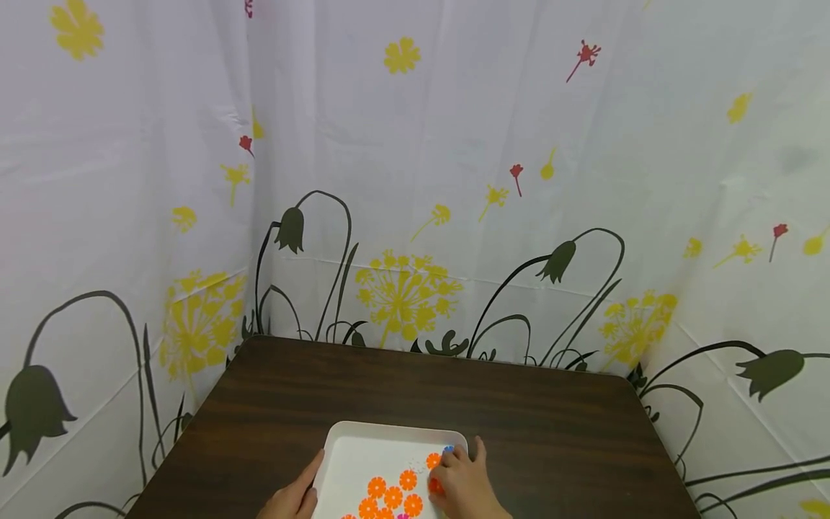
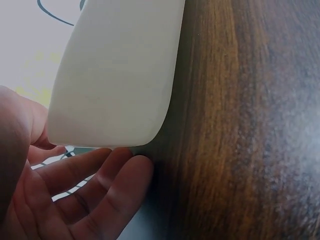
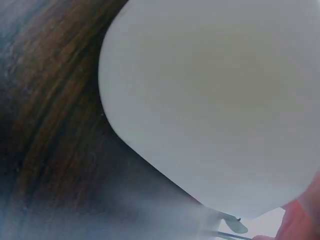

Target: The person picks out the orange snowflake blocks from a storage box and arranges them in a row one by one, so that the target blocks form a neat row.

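Note:
A white rectangular tray (image 1: 363, 431) lies on the brown table, its lower part cut off by the head view. My left hand (image 1: 295, 497) holds the tray's left side; in the left wrist view the thumb meets the rim and the fingers (image 2: 125, 190) bend in around the outer wall. Over the tray's right side is my right hand (image 1: 462, 481), fingers bent down among notched plastic discs. An orange disc (image 1: 436, 487) shows below these fingers and a blue disc (image 1: 448, 450) beside the fingertips. I cannot tell whether the right hand pinches a disc.
Several orange notched discs (image 1: 393, 497) lie in the tray, with clear ones (image 1: 415, 467) and a pink one (image 1: 403, 516) near them. The dark wood-grain table (image 1: 558, 425) extends behind and right of the tray. A white flower-printed curtain (image 1: 402, 144) hangs behind it.

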A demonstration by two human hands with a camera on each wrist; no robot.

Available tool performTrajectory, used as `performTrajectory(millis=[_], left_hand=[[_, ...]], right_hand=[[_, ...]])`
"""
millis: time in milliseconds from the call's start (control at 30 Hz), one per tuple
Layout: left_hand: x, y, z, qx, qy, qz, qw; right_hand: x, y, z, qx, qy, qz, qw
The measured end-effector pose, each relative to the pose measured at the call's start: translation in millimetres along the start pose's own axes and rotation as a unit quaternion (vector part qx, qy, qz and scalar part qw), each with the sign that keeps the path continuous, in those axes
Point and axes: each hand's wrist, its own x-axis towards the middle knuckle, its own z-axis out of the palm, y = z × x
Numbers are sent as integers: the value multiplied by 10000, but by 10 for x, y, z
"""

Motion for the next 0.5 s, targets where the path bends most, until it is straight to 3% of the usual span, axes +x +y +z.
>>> performTrajectory(millis=[133,200,367,500], left_hand=[[21,26,-3,-79,-55,-289,9995],[38,43,-3,-164,-77,-623,9979],[118,-281,163,62,-204,-780,9967],[141,-530,278,91,-223,-631,9977]], right_hand=[[16,-5,19,-148,279,-122,9994],[28,-12,28,-270,424,-163,9986],[51,-19,55,-488,682,-247,9962],[46,-11,85,-630,961,-458,9923]])
